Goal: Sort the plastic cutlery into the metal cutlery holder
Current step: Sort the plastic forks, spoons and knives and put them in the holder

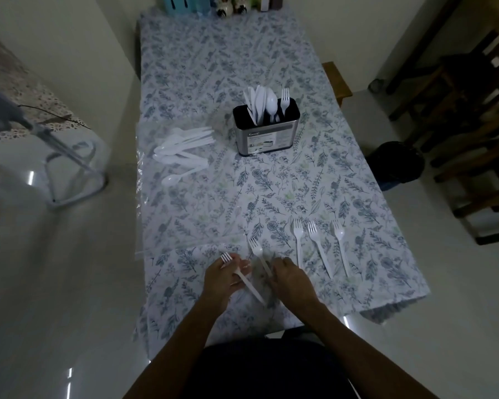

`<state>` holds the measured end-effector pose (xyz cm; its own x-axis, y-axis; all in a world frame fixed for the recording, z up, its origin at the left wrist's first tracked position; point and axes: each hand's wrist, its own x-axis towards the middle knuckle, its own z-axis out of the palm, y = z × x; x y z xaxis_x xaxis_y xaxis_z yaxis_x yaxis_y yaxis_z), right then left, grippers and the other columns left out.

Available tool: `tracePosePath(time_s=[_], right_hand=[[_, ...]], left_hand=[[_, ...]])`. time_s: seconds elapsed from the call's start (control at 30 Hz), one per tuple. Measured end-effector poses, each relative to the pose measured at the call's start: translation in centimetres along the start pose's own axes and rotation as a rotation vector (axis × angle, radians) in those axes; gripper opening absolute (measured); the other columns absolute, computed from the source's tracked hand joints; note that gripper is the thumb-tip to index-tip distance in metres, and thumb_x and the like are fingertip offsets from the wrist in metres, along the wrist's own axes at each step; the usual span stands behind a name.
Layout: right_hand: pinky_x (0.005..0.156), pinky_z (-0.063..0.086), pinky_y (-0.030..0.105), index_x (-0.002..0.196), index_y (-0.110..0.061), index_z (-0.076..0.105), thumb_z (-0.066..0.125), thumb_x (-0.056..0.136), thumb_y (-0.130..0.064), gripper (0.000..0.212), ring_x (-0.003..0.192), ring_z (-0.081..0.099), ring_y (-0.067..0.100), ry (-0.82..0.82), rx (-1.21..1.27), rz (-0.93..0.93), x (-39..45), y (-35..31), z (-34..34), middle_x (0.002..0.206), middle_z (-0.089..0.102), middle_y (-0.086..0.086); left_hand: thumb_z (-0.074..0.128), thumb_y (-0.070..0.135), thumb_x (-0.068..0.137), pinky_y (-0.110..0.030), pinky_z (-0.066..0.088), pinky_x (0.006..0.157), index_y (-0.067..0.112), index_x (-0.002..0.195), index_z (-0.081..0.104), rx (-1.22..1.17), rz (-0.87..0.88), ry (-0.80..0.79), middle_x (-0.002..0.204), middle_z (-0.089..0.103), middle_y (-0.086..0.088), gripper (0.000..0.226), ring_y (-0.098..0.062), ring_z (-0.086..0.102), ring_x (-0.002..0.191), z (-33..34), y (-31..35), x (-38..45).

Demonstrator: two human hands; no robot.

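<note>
The metal cutlery holder (267, 136) stands mid-table with white knives, a spoon and a fork upright in it. A pile of white plastic spoons and knives (183, 149) lies to its left on a clear plastic bag. Three white forks (319, 246) lie side by side near the front right. My left hand (224, 279) is shut on a white fork (244, 277), tines pointing away. My right hand (290, 279) rests with its fingers on the handle of another white fork (258, 253) lying on the cloth.
A floral cloth covers the table (213, 67). Bottles and small figures stand at its far end (222, 4). A metal-framed chair (69, 168) is to the left, a dark bin (395, 165) and wooden chairs (473, 110) to the right.
</note>
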<state>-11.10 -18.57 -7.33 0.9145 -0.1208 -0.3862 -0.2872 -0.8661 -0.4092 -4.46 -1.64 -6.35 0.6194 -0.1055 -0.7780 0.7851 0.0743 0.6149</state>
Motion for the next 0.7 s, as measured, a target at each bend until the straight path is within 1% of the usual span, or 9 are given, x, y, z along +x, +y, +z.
tracePosePath(time_s=[0.07, 0.13, 0.23, 0.27, 0.33, 0.43, 0.53, 0.63, 0.7], right_hand=[[0.074, 0.049, 0.033, 0.119, -0.003, 0.057, 0.049, 0.103, -0.026, 0.03, 0.093, 0.064, 0.028, 0.008, 0.005, 0.011, 0.0, -0.3, -0.2, 0.11, 0.063, 0.015], [0.067, 0.04, 0.028, 0.104, -0.004, 0.062, 0.05, 0.101, -0.02, 0.02, 0.078, 0.057, 0.02, 0.058, 0.089, 0.028, -0.3, -0.4, -0.5, 0.093, 0.062, 0.01], [0.063, 0.044, 0.027, 0.087, -0.008, 0.068, 0.061, 0.093, -0.012, 0.01, 0.066, 0.058, 0.015, 0.093, 0.353, -0.043, -1.3, -0.5, -0.8, 0.077, 0.066, 0.004], [0.063, 0.047, 0.025, 0.088, -0.01, 0.072, 0.064, 0.091, -0.011, 0.009, 0.067, 0.062, 0.013, 0.07, 0.409, -0.089, -1.7, -0.6, -0.8, 0.079, 0.071, 0.003], [0.067, 0.05, 0.02, 0.094, -0.015, 0.076, 0.066, 0.091, -0.014, 0.01, 0.071, 0.066, 0.01, 0.006, 0.463, -0.133, -2.5, -0.7, -0.8, 0.084, 0.075, -0.001], [0.064, 0.05, 0.019, 0.091, -0.014, 0.074, 0.065, 0.095, -0.02, 0.011, 0.067, 0.066, 0.009, 0.092, 0.456, -0.019, -2.4, 0.0, -1.1, 0.08, 0.072, -0.002], [0.064, 0.045, 0.019, 0.104, -0.01, 0.059, 0.059, 0.099, -0.027, 0.018, 0.079, 0.062, 0.017, 0.262, 0.292, 0.206, -1.1, 2.0, -2.0, 0.095, 0.06, 0.003], [0.069, 0.051, 0.028, 0.119, -0.001, 0.05, 0.06, 0.099, -0.026, 0.034, 0.088, 0.061, 0.027, 0.203, 0.078, 0.235, 0.2, 3.5, -2.0, 0.109, 0.056, 0.016], [0.077, 0.05, 0.037, 0.116, -0.001, 0.052, 0.054, 0.1, -0.021, 0.025, 0.094, 0.061, 0.032, 0.15, 0.102, 0.279, 0.7, 3.7, -2.0, 0.11, 0.058, 0.019]], left_hand=[[0.061, 0.015, 0.101, -0.05, 0.06, 0.089, 0.0, 0.113, 0.067, -0.002, -0.019, -0.018, 0.102, 0.075, -0.018, 0.02, -0.028, 0.075, 0.089, -0.2, -0.1, 0.2], [0.064, 0.019, 0.1, -0.053, 0.057, 0.096, -0.003, 0.117, 0.065, -0.005, -0.033, -0.044, 0.096, 0.075, -0.015, 0.029, -0.025, 0.075, 0.085, -0.2, -0.1, 0.3], [0.066, 0.024, 0.099, -0.051, 0.056, 0.098, -0.004, 0.122, 0.064, -0.01, -0.041, -0.089, 0.108, 0.075, -0.019, 0.037, -0.034, 0.071, 0.094, 0.2, 0.1, 0.3], [0.065, 0.024, 0.099, -0.047, 0.058, 0.092, -0.005, 0.123, 0.063, -0.017, -0.032, -0.113, 0.11, 0.074, -0.019, 0.037, -0.036, 0.069, 0.094, 0.4, 0.2, 0.2], [0.06, 0.02, 0.102, -0.039, 0.062, 0.078, -0.001, 0.123, 0.063, -0.026, -0.014, -0.14, 0.114, 0.074, -0.016, 0.03, -0.03, 0.073, 0.096, 1.0, 0.4, 0.1], [0.052, 0.011, 0.105, -0.033, 0.061, 0.071, 0.002, 0.124, 0.062, -0.005, -0.001, -0.138, 0.119, 0.073, -0.017, 0.023, -0.023, 0.076, 0.095, 1.5, 0.6, 0.1], [0.05, 0.007, 0.106, -0.035, 0.061, 0.072, 0.002, 0.123, 0.061, 0.007, 0.002, -0.134, 0.117, 0.073, -0.018, 0.022, -0.027, 0.074, 0.096, 1.7, 0.6, 0.2], [0.051, 0.008, 0.105, -0.038, 0.059, 0.076, 0.005, 0.125, 0.061, 0.036, -0.004, -0.157, 0.114, 0.073, -0.014, 0.022, -0.026, 0.074, 0.095, 1.7, 0.7, 0.4], [0.05, 0.009, 0.106, -0.038, 0.058, 0.079, 0.005, 0.126, 0.06, 0.058, -0.01, -0.161, 0.112, 0.072, -0.013, 0.023, -0.025, 0.072, 0.096, 1.9, 0.7, 0.6]])
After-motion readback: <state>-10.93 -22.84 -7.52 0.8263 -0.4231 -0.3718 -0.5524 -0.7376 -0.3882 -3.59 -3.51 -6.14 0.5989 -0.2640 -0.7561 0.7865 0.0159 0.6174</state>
